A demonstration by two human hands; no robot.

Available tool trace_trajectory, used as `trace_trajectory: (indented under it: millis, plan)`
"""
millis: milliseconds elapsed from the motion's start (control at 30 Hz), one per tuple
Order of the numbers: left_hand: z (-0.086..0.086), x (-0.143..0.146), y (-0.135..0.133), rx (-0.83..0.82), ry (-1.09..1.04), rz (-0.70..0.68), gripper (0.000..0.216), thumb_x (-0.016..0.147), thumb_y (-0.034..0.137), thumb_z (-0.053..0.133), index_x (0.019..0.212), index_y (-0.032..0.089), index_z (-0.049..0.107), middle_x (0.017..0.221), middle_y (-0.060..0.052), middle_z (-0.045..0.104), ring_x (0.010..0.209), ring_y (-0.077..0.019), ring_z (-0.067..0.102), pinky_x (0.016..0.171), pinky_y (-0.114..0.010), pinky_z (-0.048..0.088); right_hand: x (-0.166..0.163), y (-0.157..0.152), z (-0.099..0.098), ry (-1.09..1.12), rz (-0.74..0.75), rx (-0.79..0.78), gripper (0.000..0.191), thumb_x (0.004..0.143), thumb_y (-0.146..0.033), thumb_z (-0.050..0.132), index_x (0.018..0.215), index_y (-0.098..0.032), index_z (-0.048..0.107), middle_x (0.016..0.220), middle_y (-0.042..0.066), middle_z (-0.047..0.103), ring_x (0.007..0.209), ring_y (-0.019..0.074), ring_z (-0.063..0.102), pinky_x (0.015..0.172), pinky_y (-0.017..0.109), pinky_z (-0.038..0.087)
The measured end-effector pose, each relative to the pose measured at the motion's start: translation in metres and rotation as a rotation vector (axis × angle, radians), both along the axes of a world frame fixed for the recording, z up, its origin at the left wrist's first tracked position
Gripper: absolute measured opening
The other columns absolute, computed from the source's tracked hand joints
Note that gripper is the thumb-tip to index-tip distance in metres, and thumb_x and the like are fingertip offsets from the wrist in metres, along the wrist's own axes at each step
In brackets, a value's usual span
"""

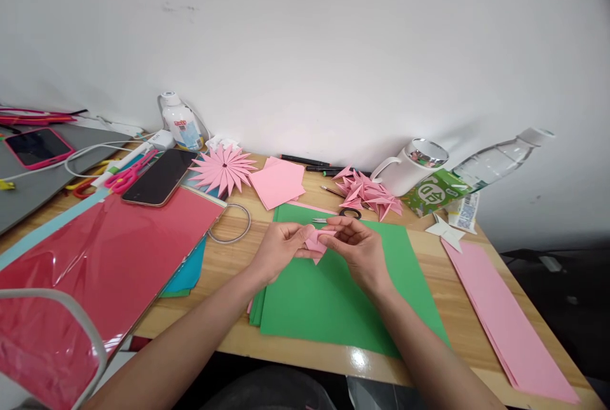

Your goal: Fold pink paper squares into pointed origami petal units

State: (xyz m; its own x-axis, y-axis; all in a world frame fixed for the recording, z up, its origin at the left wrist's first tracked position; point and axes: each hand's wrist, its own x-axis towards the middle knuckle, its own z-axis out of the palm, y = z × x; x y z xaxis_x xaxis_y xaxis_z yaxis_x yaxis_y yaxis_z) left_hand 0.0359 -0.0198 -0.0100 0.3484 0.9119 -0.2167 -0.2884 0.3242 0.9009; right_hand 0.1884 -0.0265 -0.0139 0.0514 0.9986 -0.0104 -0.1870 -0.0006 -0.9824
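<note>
My left hand (280,246) and my right hand (356,246) meet over a stack of green paper sheets (333,299). Both pinch one small folded pink paper piece (315,243) between their fingertips, held just above the green sheets. Behind the hands lies a pile of folded pink paper points (368,194). A finished pink paper starburst flower (223,168) rests further left, with a stack of pink paper squares (279,182) beside it. Black-handled scissors (347,213) lie partly hidden behind my right fingers.
A red plastic folder (105,257) with a phone (159,176) on it covers the left. Pink scissors (129,171), a laptop (28,168) and a white bottle (181,121) stand at back left. A white mug (408,168), green carton (436,192) and water bottle (495,159) sit at back right. Pink strips (505,314) lie right.
</note>
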Motion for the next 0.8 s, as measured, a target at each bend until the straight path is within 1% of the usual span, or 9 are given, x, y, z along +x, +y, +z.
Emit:
trace_trajectory:
  millis: [133,267,333,400,500,600,667,800]
  plan:
    - [-0.0012,-0.0013,0.0001,0.010,0.024,0.038,0.033,0.067,0.039,0.070,0.076,0.008,0.068,0.069,-0.003,0.066,0.064,-0.0164,0.064,0.072,-0.038,0.057,0.0003,0.0002,0.0014,-0.038,0.004,-0.001,0.029,0.052,-0.029,0.082,0.074,-0.017,0.067,0.068,0.001,0.067,0.060,0.0127,0.060,0.059,0.026,0.052]
    - [-0.0018,-0.0027,0.0024,0.057,0.057,0.039,0.031,0.066,0.039,0.071,0.075,0.009,0.069,0.068,-0.003,0.067,0.064,-0.0162,0.064,0.069,-0.035,0.058,0.0015,0.0013,0.0017,-0.081,0.038,0.001,0.024,0.061,-0.035,0.077,0.073,-0.016,0.068,0.071,0.003,0.069,0.062,0.0132,0.061,0.060,0.028,0.052]
    - [-0.0015,-0.0029,0.0030,0.081,0.061,0.020,0.030,0.066,0.038,0.071,0.074,0.009,0.069,0.067,-0.003,0.067,0.063,-0.0157,0.064,0.068,-0.034,0.058,0.0023,0.0021,0.0014,-0.080,0.027,-0.009,0.024,0.062,-0.034,0.076,0.076,-0.017,0.068,0.071,0.003,0.069,0.060,0.0124,0.060,0.060,0.027,0.053]
    - [-0.0007,-0.0026,0.0026,0.092,0.056,-0.002,0.030,0.066,0.038,0.071,0.073,0.009,0.069,0.066,-0.003,0.067,0.061,-0.0151,0.063,0.066,-0.033,0.058,0.0032,0.0025,0.0015,-0.058,0.009,-0.014,0.026,0.059,-0.031,0.078,0.078,-0.017,0.067,0.069,0.002,0.069,0.057,0.0115,0.060,0.057,0.026,0.052]
    - [0.0010,-0.0019,0.0015,0.089,0.047,-0.021,0.029,0.066,0.037,0.071,0.073,0.009,0.069,0.066,-0.003,0.067,0.059,-0.0148,0.063,0.065,-0.033,0.058,0.0042,0.0023,0.0028,-0.024,-0.002,0.004,0.026,0.057,-0.028,0.080,0.073,-0.017,0.063,0.065,0.001,0.068,0.055,0.0106,0.059,0.056,0.024,0.052]
    - [0.0020,-0.0017,0.0013,0.083,0.035,-0.024,0.028,0.065,0.036,0.072,0.073,0.009,0.068,0.066,-0.003,0.068,0.059,-0.0150,0.063,0.065,-0.033,0.058,0.0039,0.0018,0.0040,-0.018,-0.007,0.031,0.028,0.056,-0.028,0.080,0.071,-0.018,0.059,0.066,0.000,0.068,0.057,0.0108,0.060,0.057,0.024,0.052]
    - [0.0019,-0.0018,0.0014,0.089,0.035,-0.026,0.028,0.066,0.036,0.072,0.073,0.009,0.068,0.067,-0.004,0.068,0.060,-0.0152,0.064,0.065,-0.033,0.057,0.0030,0.0020,0.0040,-0.048,0.011,0.031,0.026,0.058,-0.030,0.079,0.072,-0.018,0.061,0.066,0.000,0.066,0.056,0.0104,0.059,0.056,0.024,0.052]
    - [0.0010,-0.0028,0.0005,0.107,0.066,-0.076,0.029,0.069,0.036,0.069,0.074,0.008,0.067,0.069,-0.006,0.069,0.065,-0.0184,0.066,0.065,-0.034,0.057,0.0014,0.0028,0.0025,-0.154,0.104,0.021,0.021,0.062,-0.034,0.075,0.072,-0.016,0.069,0.065,0.000,0.064,0.049,0.0088,0.053,0.045,0.022,0.048]
